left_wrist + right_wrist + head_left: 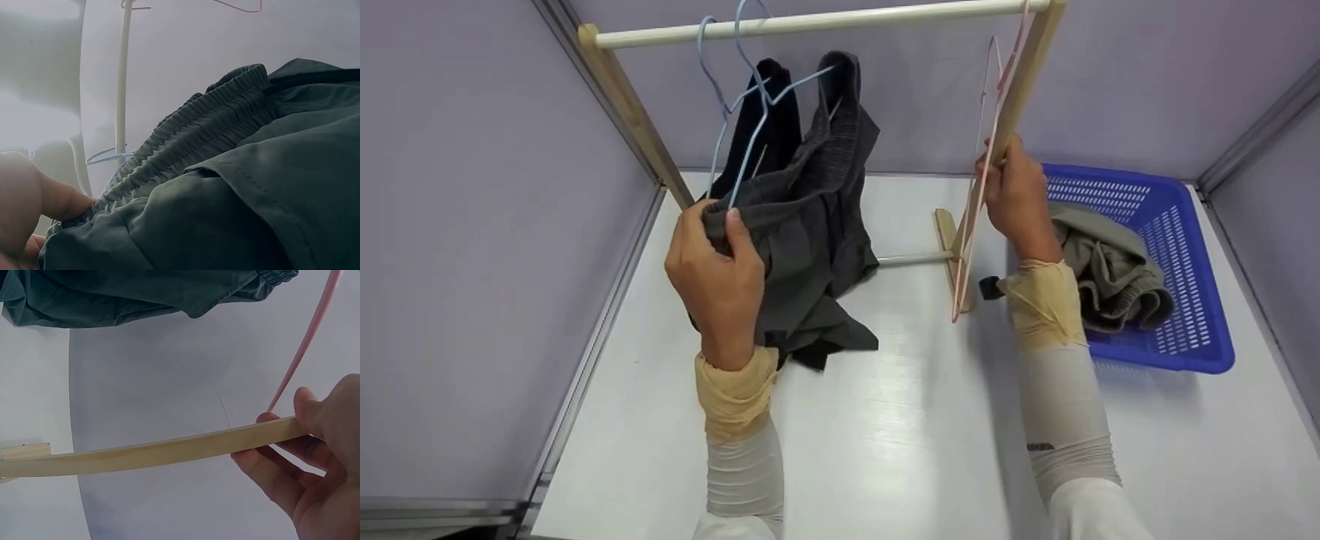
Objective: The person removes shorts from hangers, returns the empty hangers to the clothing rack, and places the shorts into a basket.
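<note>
Two hands engage. Head view: below the rack's rail, the left hand pinches the dark trousers at a blue hanger; the right hand grips the rack's post. Apparent step: seating the waistband; next move probably calls for a steady rack. Left wrist view adds elastic gathers; right wrist view, fingers beneath the post.

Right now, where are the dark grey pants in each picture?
Head: left of the middle, with the left hand gripping the waistband of the dark grey pants.
Left wrist: across the lower right, looking greener.
Right wrist: along the top edge, toward the left.
Shared landmark: pink hanger wire, right of middle, top edge and upper right respectively.
</note>
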Demonstrator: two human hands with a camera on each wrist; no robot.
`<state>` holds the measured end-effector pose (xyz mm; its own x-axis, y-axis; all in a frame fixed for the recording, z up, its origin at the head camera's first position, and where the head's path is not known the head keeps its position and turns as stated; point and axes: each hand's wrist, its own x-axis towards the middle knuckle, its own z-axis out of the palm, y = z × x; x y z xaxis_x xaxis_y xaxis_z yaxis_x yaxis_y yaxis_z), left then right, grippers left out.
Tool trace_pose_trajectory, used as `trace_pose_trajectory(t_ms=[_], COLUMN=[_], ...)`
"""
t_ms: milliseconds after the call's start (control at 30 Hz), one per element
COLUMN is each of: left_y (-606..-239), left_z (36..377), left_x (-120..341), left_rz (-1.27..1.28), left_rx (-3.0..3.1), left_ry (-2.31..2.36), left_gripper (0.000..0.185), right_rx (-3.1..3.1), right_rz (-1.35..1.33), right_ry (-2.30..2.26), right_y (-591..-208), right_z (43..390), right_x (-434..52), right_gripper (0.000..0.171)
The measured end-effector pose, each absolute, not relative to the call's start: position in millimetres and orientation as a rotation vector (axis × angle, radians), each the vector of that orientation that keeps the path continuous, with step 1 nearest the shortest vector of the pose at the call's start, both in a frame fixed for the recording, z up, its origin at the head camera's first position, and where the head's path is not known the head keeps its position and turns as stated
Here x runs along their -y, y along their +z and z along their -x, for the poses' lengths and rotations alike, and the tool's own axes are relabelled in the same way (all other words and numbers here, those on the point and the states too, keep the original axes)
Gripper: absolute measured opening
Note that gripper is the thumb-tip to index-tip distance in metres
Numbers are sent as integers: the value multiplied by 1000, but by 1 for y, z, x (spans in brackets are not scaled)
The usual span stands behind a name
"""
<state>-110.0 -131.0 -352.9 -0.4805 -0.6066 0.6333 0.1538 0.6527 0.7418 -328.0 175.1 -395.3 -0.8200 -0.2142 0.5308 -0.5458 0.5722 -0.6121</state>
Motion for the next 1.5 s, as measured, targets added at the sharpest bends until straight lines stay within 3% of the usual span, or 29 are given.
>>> trace_pose_trajectory(t_ms=[767, 1167, 1367, 1500], left_y=[-348, -352, -358, -360], left_z=[98, 91, 84, 78], left_x=[130, 136, 142, 149], left_rz=[-319, -319, -293, -280], left_rx=[1866, 1948, 2017, 2082], left_ry=[-940, -950, -994, -1030], left_gripper=[22, 18, 15, 12], right_rx=[2424, 2445, 2415, 2522], right_rz=[-599, -435, -240, -295], right_ry=[1173, 1259, 1267, 1266], right_y=[-391, -398, -417, -432], right_z=[329, 307, 283, 267], right_x=[-180, -188, -188, -184], right_gripper=[28, 43, 29, 23])
